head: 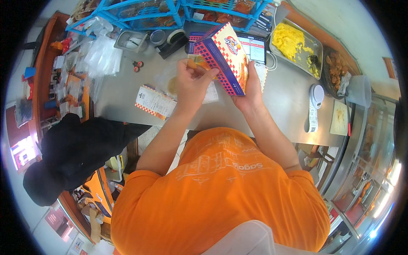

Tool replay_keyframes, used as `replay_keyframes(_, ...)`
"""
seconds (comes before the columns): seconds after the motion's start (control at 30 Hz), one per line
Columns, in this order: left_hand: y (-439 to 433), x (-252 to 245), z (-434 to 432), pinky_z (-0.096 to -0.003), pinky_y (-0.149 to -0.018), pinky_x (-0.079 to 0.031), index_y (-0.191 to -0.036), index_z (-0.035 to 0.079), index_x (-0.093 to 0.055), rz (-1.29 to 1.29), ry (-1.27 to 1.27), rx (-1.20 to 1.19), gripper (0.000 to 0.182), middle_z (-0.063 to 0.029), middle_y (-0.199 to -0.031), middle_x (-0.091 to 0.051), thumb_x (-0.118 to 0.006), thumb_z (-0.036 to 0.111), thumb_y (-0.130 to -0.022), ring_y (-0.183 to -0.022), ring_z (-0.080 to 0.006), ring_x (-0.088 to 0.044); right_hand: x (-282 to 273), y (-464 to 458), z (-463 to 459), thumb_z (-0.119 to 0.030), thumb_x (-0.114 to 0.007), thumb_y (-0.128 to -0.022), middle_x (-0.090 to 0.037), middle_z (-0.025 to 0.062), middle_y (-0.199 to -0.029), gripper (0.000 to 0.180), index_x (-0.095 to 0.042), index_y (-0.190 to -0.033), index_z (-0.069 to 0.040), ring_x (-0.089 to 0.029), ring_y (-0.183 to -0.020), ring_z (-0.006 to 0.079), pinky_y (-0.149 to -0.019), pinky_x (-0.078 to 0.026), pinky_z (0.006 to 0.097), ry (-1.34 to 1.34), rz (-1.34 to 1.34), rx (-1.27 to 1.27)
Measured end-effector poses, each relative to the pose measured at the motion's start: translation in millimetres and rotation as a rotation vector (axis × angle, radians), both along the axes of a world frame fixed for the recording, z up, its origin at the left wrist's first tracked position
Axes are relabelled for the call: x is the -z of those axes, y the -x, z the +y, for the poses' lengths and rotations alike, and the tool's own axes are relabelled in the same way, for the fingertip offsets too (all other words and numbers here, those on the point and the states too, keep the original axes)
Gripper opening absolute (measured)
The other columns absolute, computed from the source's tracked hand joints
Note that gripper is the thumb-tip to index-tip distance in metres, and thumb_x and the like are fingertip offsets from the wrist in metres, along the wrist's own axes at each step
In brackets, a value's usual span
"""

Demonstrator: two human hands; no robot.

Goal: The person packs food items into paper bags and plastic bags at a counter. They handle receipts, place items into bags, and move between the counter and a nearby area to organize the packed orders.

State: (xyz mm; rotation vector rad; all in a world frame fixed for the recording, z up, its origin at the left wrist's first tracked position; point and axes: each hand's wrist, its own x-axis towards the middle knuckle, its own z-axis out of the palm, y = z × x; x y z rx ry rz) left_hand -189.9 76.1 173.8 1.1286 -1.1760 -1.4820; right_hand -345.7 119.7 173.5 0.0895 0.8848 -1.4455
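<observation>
My right hand (250, 87) grips a tilted cardboard food box (228, 59), printed with red checks and a purple grid, by its lower right side. At its left edge, my left hand (193, 84) lays its thumb on the box, with its fingers curled by a yellowish printed flap. A small brown thing shows near those fingers, too unclear to name. Under the hands, a paper slip (210, 93) lies on the steel table (280, 92). Left of it, a printed receipt (154, 100) rests on red-checked card. Clear plastic with a beige round thing (172, 85) is partly hidden behind my left hand.
Blue plastic racks (146, 14) stand behind a black tape dispenser (172, 44), a tablet (256, 47) and scissors (137, 66). Rightward are a metal tray (314, 68) of yellow food, a white device (316, 95) and a cutting board (339, 118). Clear plastic bags (100, 54) lie left.
</observation>
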Motion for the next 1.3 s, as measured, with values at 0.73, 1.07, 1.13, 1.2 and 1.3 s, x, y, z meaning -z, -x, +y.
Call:
replay_keyframes(0.73,-4.0,-17.1,19.9,-0.0295,-0.072,-0.058,-0.109,0.009,-0.043,0.105,0.048,0.537,0.048,-0.0121,-0.088,-0.072,-0.08,-0.005,-0.083,-0.084,-0.0204,-0.073,-3.7,9.1,93.2,-0.04,-0.053,-0.106,-0.07,0.0125,-0.109,0.041,-0.063,-0.126,-0.006,-0.068,-0.088,0.0209,-0.063,-0.057,0.0321,-0.007,0.025,-0.26)
replay_keyframes(1.07,-41.5,138.6,74.9,-0.0386,-0.077,-0.054,-0.117,0.004,-0.058,-0.665,-0.104,0.676,0.04,-0.0145,-0.097,-0.069,-0.076,0.029,-0.091,-0.088,-0.0271,-0.067,28.7,126.5,112.8,-0.045,-0.055,-0.109,-0.065,0.0079,-0.129,0.05,-0.053,-0.143,-0.009,-0.07,-0.109,0.0168,-0.092,-0.059,0.0329,-0.381,0.658,0.051)
replay_keyframes(1.13,-73.4,153.7,79.3,-0.04,-0.08,-0.054,-0.117,0.004,-0.06,-0.659,-0.161,0.793,0.039,-0.0172,-0.1,-0.071,-0.075,0.032,-0.093,-0.09,-0.0298,-0.069,23.3,158.7,102.8,-0.041,-0.056,-0.109,-0.065,0.0112,-0.13,0.053,-0.044,-0.145,-0.005,-0.07,-0.113,0.0199,-0.086,-0.062,0.0366,-0.299,0.748,0.056)
replay_keyframes(1.2,-95.8,154.7,78.2,-0.0409,-0.082,-0.055,-0.114,0.003,-0.062,-0.721,-0.242,0.868,0.038,-0.0191,-0.104,-0.072,-0.074,0.033,-0.093,-0.093,-0.031,-0.07,27.2,173.2,89.6,-0.041,-0.049,-0.111,-0.068,0.0085,-0.129,0.047,-0.05,-0.143,-0.007,-0.071,-0.11,0.0171,-0.087,-0.061,0.0339,-0.264,0.609,0.086)
replay_keyframes(1.3,-111.0,136.1,65.2,-0.0425,-0.085,-0.055,-0.113,0.003,-0.063,-0.837,-0.21,0.805,0.038,-0.02,-0.105,-0.073,-0.072,0.035,-0.096,-0.096,-0.0322,-0.071,39.6,177.6,79.3,-0.042,-0.043,-0.113,-0.07,0.0081,-0.129,0.047,-0.052,-0.144,-0.008,-0.072,-0.109,0.0171,-0.09,-0.061,0.0352,-0.102,0.425,0.17)
